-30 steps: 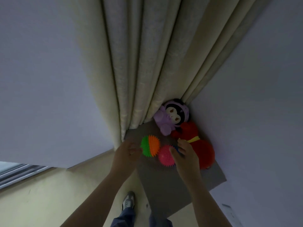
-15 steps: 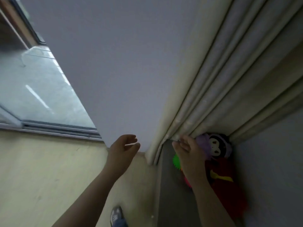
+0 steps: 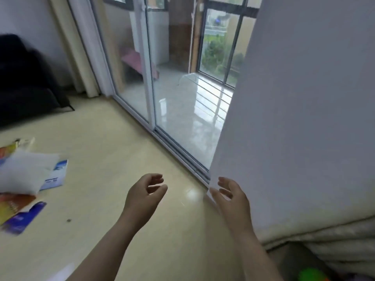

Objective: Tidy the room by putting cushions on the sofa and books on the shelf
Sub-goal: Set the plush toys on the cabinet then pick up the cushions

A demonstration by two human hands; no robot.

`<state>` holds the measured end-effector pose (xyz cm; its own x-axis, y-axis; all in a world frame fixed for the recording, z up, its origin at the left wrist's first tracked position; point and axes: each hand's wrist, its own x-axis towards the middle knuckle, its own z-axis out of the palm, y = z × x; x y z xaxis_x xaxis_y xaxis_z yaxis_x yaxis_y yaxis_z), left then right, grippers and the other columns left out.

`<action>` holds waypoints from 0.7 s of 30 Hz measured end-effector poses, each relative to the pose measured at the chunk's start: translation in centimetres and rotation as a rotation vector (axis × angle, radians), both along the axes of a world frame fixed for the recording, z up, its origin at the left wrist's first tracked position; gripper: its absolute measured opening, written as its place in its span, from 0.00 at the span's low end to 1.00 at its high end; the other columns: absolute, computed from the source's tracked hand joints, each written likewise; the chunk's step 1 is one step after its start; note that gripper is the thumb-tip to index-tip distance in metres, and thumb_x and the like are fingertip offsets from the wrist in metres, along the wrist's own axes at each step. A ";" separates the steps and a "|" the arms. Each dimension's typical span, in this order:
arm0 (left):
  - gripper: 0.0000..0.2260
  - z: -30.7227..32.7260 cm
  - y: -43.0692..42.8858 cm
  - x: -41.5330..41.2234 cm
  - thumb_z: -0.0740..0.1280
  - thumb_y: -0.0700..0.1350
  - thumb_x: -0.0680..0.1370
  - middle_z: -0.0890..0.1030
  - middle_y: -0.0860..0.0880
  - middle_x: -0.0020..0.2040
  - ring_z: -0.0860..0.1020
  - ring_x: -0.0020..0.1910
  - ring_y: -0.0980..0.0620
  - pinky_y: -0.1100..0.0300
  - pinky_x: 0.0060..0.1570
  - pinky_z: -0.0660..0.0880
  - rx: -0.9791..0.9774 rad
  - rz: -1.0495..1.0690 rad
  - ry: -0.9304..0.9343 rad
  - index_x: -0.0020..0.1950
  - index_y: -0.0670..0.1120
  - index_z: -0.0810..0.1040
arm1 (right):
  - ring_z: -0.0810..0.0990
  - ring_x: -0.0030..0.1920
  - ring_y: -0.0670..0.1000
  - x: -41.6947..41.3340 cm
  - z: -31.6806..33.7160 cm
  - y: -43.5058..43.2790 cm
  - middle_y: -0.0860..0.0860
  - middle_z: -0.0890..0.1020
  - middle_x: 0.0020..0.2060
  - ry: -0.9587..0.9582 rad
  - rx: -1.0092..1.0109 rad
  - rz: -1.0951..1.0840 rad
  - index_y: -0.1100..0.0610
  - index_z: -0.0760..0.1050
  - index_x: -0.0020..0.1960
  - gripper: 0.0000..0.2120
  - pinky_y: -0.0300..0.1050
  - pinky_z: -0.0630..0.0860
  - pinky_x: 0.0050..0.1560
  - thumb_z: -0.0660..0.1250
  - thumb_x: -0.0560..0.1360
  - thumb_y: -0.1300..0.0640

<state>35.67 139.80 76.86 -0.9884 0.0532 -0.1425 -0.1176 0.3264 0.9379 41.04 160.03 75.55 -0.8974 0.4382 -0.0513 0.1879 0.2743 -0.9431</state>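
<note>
A white cushion (image 3: 22, 171) lies on the floor at the left, on top of scattered books. Among them are a blue-and-white book (image 3: 55, 175), an orange one (image 3: 14, 203) and a dark blue one (image 3: 24, 218). More books (image 3: 18, 144) lie just behind the cushion. A black sofa (image 3: 24, 84) stands at the far left against the wall. My left hand (image 3: 145, 196) hovers over the bare floor, fingers loosely curled, holding nothing. My right hand (image 3: 231, 196) is beside it, fingers spread, empty, close to the white panel's edge.
A white wall panel (image 3: 294, 118) fills the right side, with bunched cream curtain (image 3: 324, 236) at its foot. A green spiky ball (image 3: 310, 274) peeks out at the bottom right. Sliding glass doors (image 3: 162, 78) run along the cream floor (image 3: 113, 159) to a balcony.
The view has swung left, away from the toys in the curtain corner, out to the room. My right hand has come off the toys and both hands now hang empty over the floor.
</note>
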 end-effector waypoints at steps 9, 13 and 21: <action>0.09 0.6 -26.1 2.2 0.69 0.42 0.76 0.80 0.57 0.52 0.79 0.50 0.61 0.65 0.48 0.75 -0.009 0.360 0.016 0.53 0.54 0.76 | 0.78 0.56 0.44 -5.7 0.5 -25.6 0.42 0.79 0.56 0.046 -0.015 0.353 0.48 0.74 0.60 0.15 0.30 0.71 0.45 0.70 0.75 0.55; 0.11 0.1 -38.4 4.6 0.69 0.42 0.75 0.80 0.55 0.52 0.78 0.50 0.61 0.71 0.42 0.70 -0.034 0.491 0.025 0.57 0.50 0.77 | 0.78 0.56 0.45 -5.8 0.0 -38.4 0.43 0.79 0.56 0.033 -0.027 0.482 0.48 0.74 0.60 0.15 0.30 0.72 0.43 0.70 0.75 0.56; 0.10 -1.2 -53.4 7.2 0.68 0.42 0.76 0.80 0.54 0.52 0.78 0.48 0.62 0.68 0.43 0.71 -0.042 0.685 -0.007 0.57 0.47 0.77 | 0.77 0.57 0.46 -6.9 -0.9 -54.3 0.45 0.79 0.56 -0.026 0.009 0.673 0.50 0.74 0.62 0.17 0.28 0.70 0.43 0.70 0.75 0.56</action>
<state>42.86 86.42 75.66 -0.7959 -0.5896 -0.1375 -0.3169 0.2123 0.9244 34.17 105.69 74.64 -0.9736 -0.2156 -0.0753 -0.0044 0.3474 -0.9377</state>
